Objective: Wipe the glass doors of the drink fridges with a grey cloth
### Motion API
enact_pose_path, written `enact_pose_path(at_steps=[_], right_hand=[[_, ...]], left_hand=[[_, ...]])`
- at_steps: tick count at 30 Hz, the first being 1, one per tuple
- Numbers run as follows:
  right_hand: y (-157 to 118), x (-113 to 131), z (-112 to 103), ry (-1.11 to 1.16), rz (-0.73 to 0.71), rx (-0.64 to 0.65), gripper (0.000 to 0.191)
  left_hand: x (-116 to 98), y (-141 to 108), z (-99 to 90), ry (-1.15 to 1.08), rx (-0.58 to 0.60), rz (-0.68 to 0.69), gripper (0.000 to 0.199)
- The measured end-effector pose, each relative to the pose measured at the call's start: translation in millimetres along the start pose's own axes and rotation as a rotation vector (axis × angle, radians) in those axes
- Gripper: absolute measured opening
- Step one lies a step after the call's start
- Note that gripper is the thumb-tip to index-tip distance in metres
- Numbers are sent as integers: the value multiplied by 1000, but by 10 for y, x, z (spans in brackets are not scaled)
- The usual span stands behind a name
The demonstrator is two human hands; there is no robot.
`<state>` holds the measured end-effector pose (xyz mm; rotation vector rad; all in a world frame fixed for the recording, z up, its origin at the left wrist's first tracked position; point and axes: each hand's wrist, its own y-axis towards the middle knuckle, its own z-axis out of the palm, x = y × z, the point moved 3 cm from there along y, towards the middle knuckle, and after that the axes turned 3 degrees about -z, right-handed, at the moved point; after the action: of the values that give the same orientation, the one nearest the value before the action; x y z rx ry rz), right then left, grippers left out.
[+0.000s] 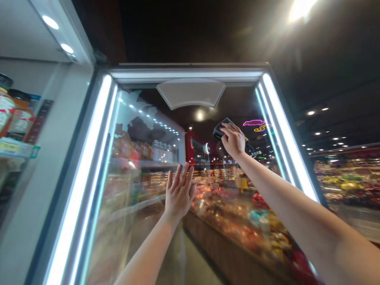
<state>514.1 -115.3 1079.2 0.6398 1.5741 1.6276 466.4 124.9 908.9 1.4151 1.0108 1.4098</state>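
A glass door with lit strips along its frame stands open in front of me. My right hand reaches high on the pane and presses a dark folded cloth against it. Part of that cloth hangs out behind the fingers. My left hand is lower and nearer the middle, palm toward the glass, fingers stretched out and holding nothing. A pale curved sticker sits at the top of the pane, above both hands.
To the left, the lit cabinet has a shelf with several jars. A bright lamp shines overhead. Beyond the door at right lie blurred shop displays. The pane mirrors shelves and coloured lights.
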Motion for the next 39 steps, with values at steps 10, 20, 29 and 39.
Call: enact_pose_path(at_steps=[10,20,29,39], right_hand=[[-358,493,53,42,-418,299,45],[254,979,562,-43,-163,125,47],[-98,685,433,26,-513,262,44],[-55,1355,919,-11,-401,260,54]], left_hand=[[16,-59,26,-43,32,-7,71],[8,-84,69,-9,50,-18,70],[-7,-110,107,69,92,-18,72],[118,-182,160,44,158,56,65]])
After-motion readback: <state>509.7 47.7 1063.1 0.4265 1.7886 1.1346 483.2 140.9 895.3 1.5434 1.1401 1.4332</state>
